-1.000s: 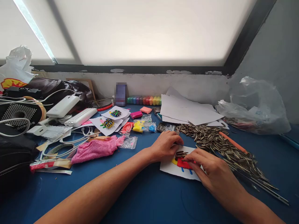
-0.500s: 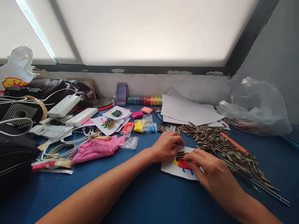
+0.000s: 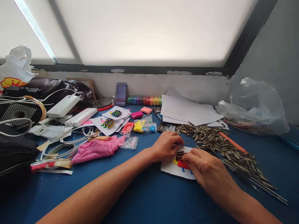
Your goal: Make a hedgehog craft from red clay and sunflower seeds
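A small white card (image 3: 168,169) lies on the blue table, bearing a red clay shape (image 3: 183,164), a yellow clay patch (image 3: 175,161), blue clay legs and dark striped sunflower seeds (image 3: 180,154). My left hand (image 3: 166,144) rests on the card's upper left part, its fingers bent together over the far edge and gripping it there. Above the card's right side, my right hand (image 3: 205,166) is closed in a pinch, fingertips down at the red clay beside the seeds. Whatever is between those fingertips is hidden.
Right of the card spreads a heap of sunflower seeds (image 3: 217,144) with an orange stick (image 3: 233,143) and metal tweezers (image 3: 268,189). Paper sheets (image 3: 189,109) lie behind. To the left are clay packets (image 3: 139,126), decorated cards (image 3: 108,125), a pink cloth (image 3: 95,150) and power banks (image 3: 81,117).
My right hand has shifted slightly left and covers more of the red clay. My left hand stays in place on the card.
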A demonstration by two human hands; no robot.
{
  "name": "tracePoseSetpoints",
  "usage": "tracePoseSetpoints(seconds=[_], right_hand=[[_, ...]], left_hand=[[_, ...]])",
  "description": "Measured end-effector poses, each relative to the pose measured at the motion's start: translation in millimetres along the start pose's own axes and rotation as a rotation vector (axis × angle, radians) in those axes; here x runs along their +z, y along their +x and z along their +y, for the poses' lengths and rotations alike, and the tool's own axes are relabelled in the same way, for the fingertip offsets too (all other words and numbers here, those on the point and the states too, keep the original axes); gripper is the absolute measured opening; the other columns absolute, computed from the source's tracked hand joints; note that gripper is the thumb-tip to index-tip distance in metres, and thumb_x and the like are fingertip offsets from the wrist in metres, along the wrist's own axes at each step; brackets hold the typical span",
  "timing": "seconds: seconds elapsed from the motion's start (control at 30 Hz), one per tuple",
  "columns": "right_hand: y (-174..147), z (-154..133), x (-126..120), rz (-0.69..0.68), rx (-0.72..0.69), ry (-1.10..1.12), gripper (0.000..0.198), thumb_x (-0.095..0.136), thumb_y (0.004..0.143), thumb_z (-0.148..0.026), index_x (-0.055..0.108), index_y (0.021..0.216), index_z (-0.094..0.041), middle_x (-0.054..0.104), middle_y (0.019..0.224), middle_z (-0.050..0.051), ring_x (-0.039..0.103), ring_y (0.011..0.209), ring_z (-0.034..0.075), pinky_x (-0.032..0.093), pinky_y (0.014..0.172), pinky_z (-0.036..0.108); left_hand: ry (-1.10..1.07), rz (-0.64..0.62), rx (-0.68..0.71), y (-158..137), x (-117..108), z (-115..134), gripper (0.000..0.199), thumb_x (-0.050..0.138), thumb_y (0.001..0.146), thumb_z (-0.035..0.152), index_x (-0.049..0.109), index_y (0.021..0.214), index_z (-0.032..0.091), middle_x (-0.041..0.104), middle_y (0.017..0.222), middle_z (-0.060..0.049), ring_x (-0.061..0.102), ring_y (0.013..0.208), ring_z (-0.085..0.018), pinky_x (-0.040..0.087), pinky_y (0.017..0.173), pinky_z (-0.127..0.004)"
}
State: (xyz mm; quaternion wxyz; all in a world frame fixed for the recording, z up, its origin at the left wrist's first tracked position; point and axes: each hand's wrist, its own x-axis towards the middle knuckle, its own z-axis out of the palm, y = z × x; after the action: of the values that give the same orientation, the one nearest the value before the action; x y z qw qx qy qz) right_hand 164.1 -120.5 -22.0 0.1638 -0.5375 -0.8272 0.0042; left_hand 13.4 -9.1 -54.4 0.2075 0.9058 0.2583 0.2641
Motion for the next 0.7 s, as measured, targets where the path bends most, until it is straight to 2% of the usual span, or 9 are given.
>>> tracePoseSetpoints(seconds=[0.4, 0.7], right_hand=[[1.5, 0.2, 2.5, 0.024, 0.011, -0.021, 0.016, 0.052, 0.091, -0.018, 0.064, 0.081, -0.024, 0.062, 0.076, 0.002, 0.06, 0.069, 0.017, 0.045, 0.061, 0.027], [-0.9, 0.2, 2.8, 0.091, 0.036, -0.017, 0.013, 0.051, 0.091, -0.018, 0.057, 0.08, -0.023, 0.064, 0.077, 0.001, 0.061, 0.068, 0.017, 0.044, 0.06, 0.028]], left_hand=[[-0.009, -0.002, -0.004, -0.3, -0.7, 1.2, 0.02, 0.052, 0.078, 0.006, 0.065, 0.088, 0.017, 0.062, 0.089, -0.003, 0.054, 0.088, -0.016, 0.041, 0.081, -0.03], [-0.016, -0.002, -0.004, -0.4, -0.4, 0.2, 0.021, 0.051, 0.078, 0.005, 0.065, 0.088, 0.017, 0.062, 0.09, -0.003, 0.054, 0.088, -0.017, 0.04, 0.081, -0.03]])
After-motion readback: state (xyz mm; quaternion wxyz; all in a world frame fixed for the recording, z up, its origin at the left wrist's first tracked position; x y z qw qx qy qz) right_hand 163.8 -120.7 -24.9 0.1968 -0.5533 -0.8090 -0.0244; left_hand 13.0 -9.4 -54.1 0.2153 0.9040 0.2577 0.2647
